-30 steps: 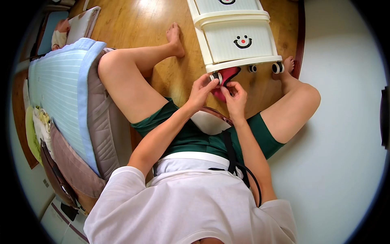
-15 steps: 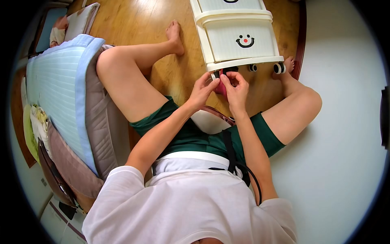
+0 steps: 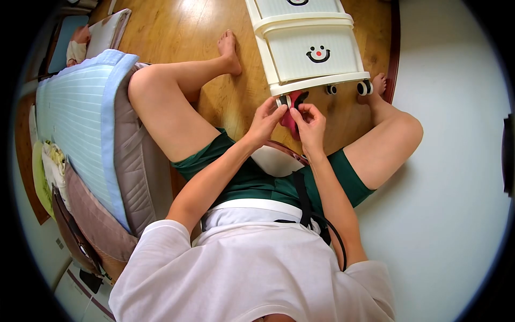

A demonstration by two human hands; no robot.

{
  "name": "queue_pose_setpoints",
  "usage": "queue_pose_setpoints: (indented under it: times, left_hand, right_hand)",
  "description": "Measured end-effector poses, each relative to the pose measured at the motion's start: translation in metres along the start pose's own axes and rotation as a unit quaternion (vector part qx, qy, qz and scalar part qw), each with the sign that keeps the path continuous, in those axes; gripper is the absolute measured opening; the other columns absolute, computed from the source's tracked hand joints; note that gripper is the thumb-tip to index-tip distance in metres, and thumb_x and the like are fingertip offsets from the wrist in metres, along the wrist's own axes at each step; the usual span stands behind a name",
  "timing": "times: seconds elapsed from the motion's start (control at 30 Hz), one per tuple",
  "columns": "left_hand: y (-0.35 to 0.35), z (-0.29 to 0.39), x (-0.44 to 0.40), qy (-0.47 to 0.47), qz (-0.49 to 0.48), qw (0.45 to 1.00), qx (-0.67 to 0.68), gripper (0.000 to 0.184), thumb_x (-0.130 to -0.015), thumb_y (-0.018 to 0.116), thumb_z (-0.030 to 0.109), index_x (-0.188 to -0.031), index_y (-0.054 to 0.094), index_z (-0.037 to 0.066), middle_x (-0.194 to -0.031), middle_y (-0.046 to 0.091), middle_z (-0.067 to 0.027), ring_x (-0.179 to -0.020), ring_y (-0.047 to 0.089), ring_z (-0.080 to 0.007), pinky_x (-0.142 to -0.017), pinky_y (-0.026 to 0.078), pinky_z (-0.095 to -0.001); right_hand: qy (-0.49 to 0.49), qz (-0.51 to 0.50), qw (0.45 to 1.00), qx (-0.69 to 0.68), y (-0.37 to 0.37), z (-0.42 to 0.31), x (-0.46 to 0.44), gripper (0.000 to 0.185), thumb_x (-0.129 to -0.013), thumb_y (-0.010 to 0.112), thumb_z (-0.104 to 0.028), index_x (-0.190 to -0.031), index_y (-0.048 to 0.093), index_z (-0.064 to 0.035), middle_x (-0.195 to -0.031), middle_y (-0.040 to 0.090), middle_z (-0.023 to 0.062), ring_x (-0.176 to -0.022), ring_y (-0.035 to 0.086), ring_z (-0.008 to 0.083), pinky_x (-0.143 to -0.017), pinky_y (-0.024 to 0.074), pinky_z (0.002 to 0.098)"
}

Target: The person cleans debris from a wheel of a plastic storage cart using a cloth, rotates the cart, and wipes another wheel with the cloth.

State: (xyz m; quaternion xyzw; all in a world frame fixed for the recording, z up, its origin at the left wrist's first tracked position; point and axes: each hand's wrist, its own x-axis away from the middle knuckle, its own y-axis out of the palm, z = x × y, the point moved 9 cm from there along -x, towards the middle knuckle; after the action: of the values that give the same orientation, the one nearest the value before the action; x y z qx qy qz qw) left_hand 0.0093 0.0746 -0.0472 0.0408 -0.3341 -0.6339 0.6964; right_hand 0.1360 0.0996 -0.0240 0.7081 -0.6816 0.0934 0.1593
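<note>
A white plastic drawer unit with smiley faces stands on black-and-white casters in front of me. My left hand is closed at its nearest left caster, thumb and fingers against the wheel. Right beside it, my right hand is closed in a pinch, its fingertips near the same wheel; whatever they hold is too small to make out. A pinkish-red and black item shows behind and between my hands, partly covered by them, and I cannot tell its kind.
Two more casters, one in the middle and one at the right, sit under the unit. A bed with a light blue cover is on my left, a pale wall on my right. Another person's hand shows at upper left.
The drawer unit appears slightly further left and up, so the left caster and the red-and-black item show more. My hands stay together at the wheel, with fingers slightly shifted.
</note>
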Motion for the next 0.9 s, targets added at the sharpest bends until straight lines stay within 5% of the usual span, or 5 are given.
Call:
queue_pose_setpoints:
  times: [0.17,0.47,0.7,0.9]
  left_hand:
    - [0.002,-0.005,0.003,-0.057,0.006,0.995,0.077,0.038,-0.092,0.057,0.011,-0.127,0.044,0.006,-0.113,0.054,-0.0043,-0.103,0.053,-0.0110,-0.090,0.044,-0.0250]
    - [0.008,0.004,0.002,-0.063,-0.014,0.979,0.191,0.031,-0.091,0.057,0.010,-0.118,0.049,-0.002,-0.112,0.058,-0.0076,-0.105,0.056,-0.0160,-0.098,0.042,-0.0309]
    - [-0.009,-0.004,-0.008,-0.065,0.039,0.972,0.224,0.019,-0.091,0.058,0.010,-0.106,0.057,-0.001,-0.107,0.061,-0.0062,-0.101,0.058,-0.0139,-0.094,0.044,-0.0292]
    - [-0.009,0.000,-0.008,-0.047,0.027,0.984,0.170,0.017,-0.091,0.058,0.010,-0.106,0.058,0.001,-0.106,0.062,-0.0055,-0.099,0.059,-0.0129,-0.090,0.046,-0.0277]
  right_hand:
    - [0.023,0.048,0.996,-0.078,-0.010,0.025,0.008,0.013,-0.081,0.069,-0.003,-0.091,0.061,-0.0002,-0.080,0.060,-0.0002,-0.072,0.054,0.0056,-0.064,0.0437,0.0193]
    - [-0.024,0.052,0.990,-0.131,-0.014,-0.010,0.001,0.015,-0.083,0.068,-0.004,-0.096,0.062,0.0004,-0.086,0.061,-0.0002,-0.077,0.055,0.0059,-0.069,0.0440,0.0184]
    - [0.023,0.012,0.977,-0.212,-0.006,-0.009,-0.004,0.021,-0.084,0.065,0.001,-0.103,0.058,0.0034,-0.092,0.061,0.0042,-0.082,0.057,0.0089,-0.073,0.0469,0.0205]
    - [-0.026,-0.052,0.992,-0.114,0.008,-0.012,-0.002,0.029,-0.081,0.064,0.005,-0.109,0.056,0.0051,-0.098,0.060,0.0063,-0.088,0.058,0.0131,-0.077,0.0492,0.0231]
